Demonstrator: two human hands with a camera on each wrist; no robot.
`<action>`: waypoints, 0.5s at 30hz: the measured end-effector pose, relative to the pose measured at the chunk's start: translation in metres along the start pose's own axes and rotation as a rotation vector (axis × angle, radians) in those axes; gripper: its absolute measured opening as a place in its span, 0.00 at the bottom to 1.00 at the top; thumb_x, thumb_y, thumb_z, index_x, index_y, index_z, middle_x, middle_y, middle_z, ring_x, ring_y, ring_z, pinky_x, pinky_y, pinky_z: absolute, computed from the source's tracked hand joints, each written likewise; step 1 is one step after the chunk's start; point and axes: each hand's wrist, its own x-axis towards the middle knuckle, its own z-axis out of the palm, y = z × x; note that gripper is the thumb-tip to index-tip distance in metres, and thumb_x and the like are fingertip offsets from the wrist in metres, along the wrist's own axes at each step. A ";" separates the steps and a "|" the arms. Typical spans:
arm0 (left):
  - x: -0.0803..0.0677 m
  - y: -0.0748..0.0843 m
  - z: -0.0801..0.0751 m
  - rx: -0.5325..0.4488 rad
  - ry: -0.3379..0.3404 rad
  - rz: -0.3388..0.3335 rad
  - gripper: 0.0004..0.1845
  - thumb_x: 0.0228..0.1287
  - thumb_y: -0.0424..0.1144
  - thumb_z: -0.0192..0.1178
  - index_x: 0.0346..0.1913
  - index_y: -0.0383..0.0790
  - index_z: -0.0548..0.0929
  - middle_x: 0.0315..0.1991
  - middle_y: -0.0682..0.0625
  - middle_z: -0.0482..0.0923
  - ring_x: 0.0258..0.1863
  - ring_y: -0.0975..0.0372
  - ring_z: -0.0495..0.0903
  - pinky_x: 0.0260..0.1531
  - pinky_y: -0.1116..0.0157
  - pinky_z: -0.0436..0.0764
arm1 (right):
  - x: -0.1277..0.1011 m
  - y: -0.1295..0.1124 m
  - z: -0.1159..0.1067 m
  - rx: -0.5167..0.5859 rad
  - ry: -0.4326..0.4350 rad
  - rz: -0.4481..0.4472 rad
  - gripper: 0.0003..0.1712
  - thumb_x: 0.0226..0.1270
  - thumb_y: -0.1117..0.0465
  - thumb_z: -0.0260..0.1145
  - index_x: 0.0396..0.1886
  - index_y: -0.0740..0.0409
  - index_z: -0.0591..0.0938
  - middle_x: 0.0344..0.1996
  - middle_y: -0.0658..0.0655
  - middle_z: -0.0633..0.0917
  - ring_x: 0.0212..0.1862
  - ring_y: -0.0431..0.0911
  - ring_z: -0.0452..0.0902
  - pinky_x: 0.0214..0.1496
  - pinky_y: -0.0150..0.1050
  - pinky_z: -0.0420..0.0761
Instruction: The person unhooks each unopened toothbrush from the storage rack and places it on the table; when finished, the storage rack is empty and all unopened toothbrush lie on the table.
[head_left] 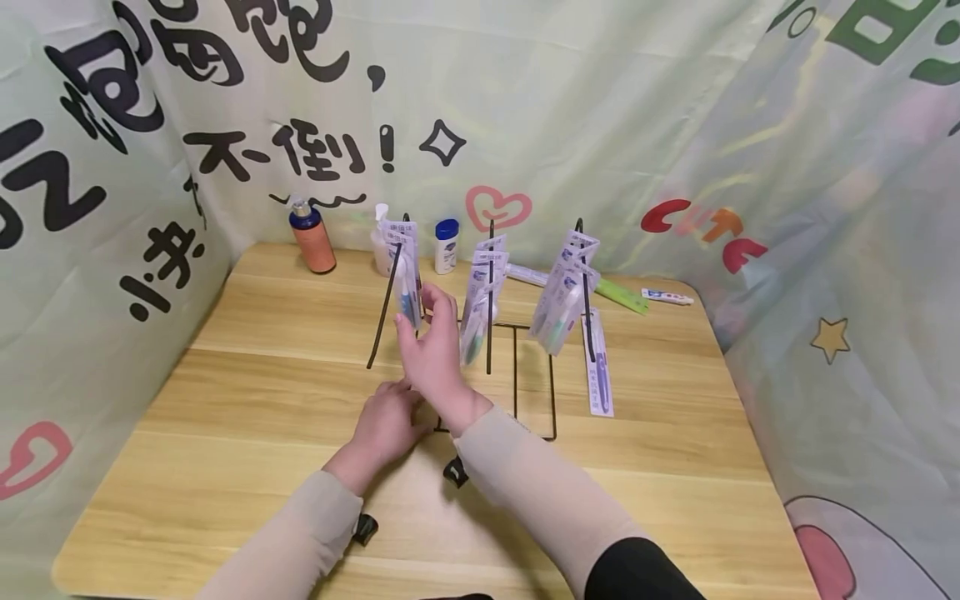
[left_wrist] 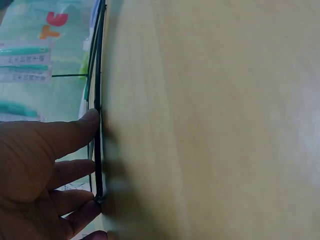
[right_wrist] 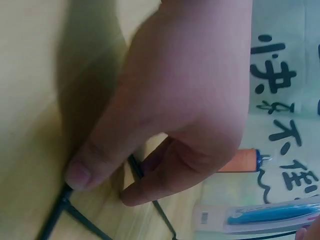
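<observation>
A black wire display rack (head_left: pixel 555 400) stands on the wooden table. Its three prongs bear packaged toothbrushes. At the rack's near left base corner, my left hand (head_left: pixel 386 425) holds the wire, its thumb (left_wrist: pixel 90 116) against the front bar and fingertips round the corner. My right hand (head_left: pixel 435 350) is raised by the left prong, thumb and forefinger apart beside the lower end of a packaged blue toothbrush (head_left: pixel 407 292). In the right wrist view the blue toothbrush (right_wrist: pixel 265 215) shows low at the right, only a fingertip of the right hand near it. More packaged toothbrushes (head_left: pixel 483 300) hang on the middle prong.
Along the back stand an orange bottle (head_left: pixel 313 242), a pump bottle (head_left: pixel 380 250) and a blue-capped white bottle (head_left: pixel 446 247). A packaged purple toothbrush (head_left: pixel 597 367) lies right of the rack, a toothpaste tube (head_left: pixel 667 297) beyond. Two black clips (head_left: pixel 455 472) lie in front.
</observation>
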 end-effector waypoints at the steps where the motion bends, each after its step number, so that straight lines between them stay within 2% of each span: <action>1: 0.000 0.001 0.000 0.002 -0.012 -0.006 0.27 0.54 0.42 0.82 0.56 0.37 0.89 0.66 0.38 0.81 0.58 0.37 0.80 0.50 0.38 0.83 | 0.003 0.001 0.002 -0.008 0.010 0.016 0.29 0.73 0.70 0.68 0.69 0.72 0.71 0.59 0.67 0.77 0.61 0.57 0.75 0.66 0.46 0.78; 3: 0.000 0.002 -0.001 0.001 -0.035 -0.022 0.28 0.55 0.43 0.81 0.58 0.37 0.89 0.70 0.34 0.76 0.62 0.36 0.78 0.54 0.37 0.81 | 0.009 0.004 0.005 -0.021 0.020 0.042 0.25 0.75 0.69 0.68 0.67 0.70 0.73 0.57 0.66 0.78 0.60 0.54 0.77 0.65 0.43 0.79; 7: -0.001 0.003 -0.002 0.008 -0.048 -0.034 0.30 0.56 0.45 0.81 0.60 0.36 0.88 0.71 0.29 0.73 0.64 0.34 0.76 0.56 0.36 0.80 | 0.014 0.006 0.010 -0.027 0.033 0.080 0.20 0.76 0.69 0.67 0.63 0.69 0.78 0.54 0.64 0.81 0.55 0.53 0.80 0.59 0.40 0.82; 15: -0.002 0.003 -0.004 0.016 -0.033 -0.030 0.33 0.55 0.45 0.81 0.63 0.37 0.86 0.71 0.31 0.74 0.62 0.35 0.77 0.52 0.36 0.81 | 0.015 0.006 0.013 -0.038 0.045 0.114 0.11 0.75 0.69 0.68 0.52 0.69 0.86 0.45 0.62 0.86 0.46 0.51 0.83 0.43 0.36 0.83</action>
